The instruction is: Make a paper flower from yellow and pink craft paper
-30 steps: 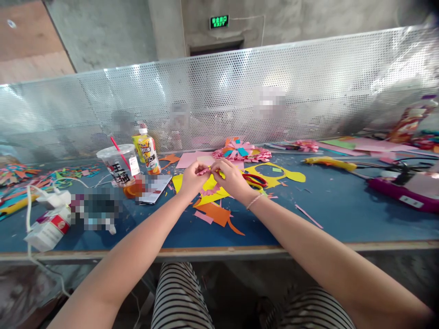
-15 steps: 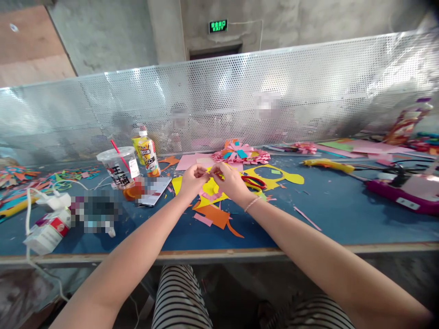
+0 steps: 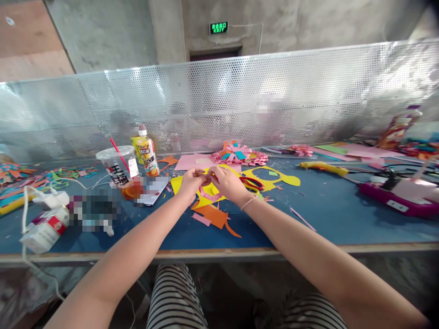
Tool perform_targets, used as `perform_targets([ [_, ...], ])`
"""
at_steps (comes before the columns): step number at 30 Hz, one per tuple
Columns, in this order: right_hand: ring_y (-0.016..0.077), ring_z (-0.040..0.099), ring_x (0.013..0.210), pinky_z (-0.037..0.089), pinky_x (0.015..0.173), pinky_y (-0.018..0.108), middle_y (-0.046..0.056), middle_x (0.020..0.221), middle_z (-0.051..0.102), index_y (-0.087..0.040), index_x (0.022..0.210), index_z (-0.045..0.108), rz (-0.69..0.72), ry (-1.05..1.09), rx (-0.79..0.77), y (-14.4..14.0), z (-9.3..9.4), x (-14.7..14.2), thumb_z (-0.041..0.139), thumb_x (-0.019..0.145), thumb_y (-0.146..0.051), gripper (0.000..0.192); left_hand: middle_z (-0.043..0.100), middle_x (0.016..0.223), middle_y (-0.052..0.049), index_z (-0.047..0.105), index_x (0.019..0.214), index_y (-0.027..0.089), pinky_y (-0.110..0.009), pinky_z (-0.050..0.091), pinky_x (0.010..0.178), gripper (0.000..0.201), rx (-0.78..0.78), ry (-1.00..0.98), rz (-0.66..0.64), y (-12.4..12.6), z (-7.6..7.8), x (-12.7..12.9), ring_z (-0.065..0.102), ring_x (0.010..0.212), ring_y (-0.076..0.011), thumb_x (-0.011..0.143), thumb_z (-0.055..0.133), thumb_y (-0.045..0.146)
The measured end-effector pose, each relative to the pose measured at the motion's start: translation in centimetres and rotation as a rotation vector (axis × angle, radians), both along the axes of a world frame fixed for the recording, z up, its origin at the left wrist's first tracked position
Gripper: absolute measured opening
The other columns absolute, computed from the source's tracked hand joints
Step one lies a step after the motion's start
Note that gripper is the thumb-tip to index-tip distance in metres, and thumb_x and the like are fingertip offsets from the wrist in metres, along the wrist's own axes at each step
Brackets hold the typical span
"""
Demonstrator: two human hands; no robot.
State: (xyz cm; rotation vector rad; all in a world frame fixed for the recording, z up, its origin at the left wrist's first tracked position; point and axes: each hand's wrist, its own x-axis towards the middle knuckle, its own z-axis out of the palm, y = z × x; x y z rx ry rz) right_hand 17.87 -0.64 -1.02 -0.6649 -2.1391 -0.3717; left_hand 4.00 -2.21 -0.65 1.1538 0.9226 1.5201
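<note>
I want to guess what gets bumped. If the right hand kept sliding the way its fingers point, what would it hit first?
The right hand points left, toward the left hand, so it would probably meet that hand and the pink strip between them first. Depth is hard to judge here.

single head view, looking forward and down, close over blue table (image 3: 325, 214)

Bare table (image 3: 325, 219) right of the scissors (image 3: 252, 183) is passable; cup (image 3: 118, 167) and bottle (image 3: 147, 155), apparently upright, obstruct the left.
</note>
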Motion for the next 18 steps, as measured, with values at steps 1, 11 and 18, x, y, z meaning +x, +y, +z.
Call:
perform_targets([
  [1, 0.0196, 0.058, 0.078, 0.045, 0.07, 0.032, 0.008, 0.083, 0.062, -0.019, 0.092, 0.049, 0.005, 0.002, 0.002, 0.0, 0.0, 0.0, 0.041, 0.083, -0.015, 0.012, 0.058, 0.058, 0.002, 0.049, 0.073, 0.014, -0.027, 0.051, 0.062, 0.023, -0.008, -0.019, -0.008, 0.0, 0.0, -0.1, 0.06, 0.054, -0.0101, 0.057, 0.062, 0.003],
  [11, 0.0176, 0.06, 0.077, 0.045, 0.068, 0.029, 0.007, 0.085, 0.065, -0.019, 0.089, 0.053, 0.041, -0.049, -0.027, -0.2, 0.2, 0.6, 0.042, 0.085, -0.017, 0.013, 0.06, 0.058, 0.001, 0.047, 0.074, 0.015, -0.029, 0.051, 0.064, 0.028, -0.035, -0.097, -0.059, -0.2, 0.0, -0.5, 0.061, 0.053, -0.0113, 0.056, 0.066, 0.008],
  [18, 0.0189, 0.059, 0.087, 0.047, 0.076, 0.033, 0.008, 0.092, 0.063, -0.019, 0.098, 0.052, 0.182, -0.04, -0.095, -0.3, 0.3, 1.0, 0.041, 0.081, -0.014, 0.02, 0.06, 0.06, 0.001, 0.049, 0.077, 0.014, -0.027, 0.05, 0.063, 0.026, 0.053, -0.081, -0.08, 0.4, -0.2, -1.1, 0.061, 0.054, -0.0105, 0.057, 0.065, 0.011],
])
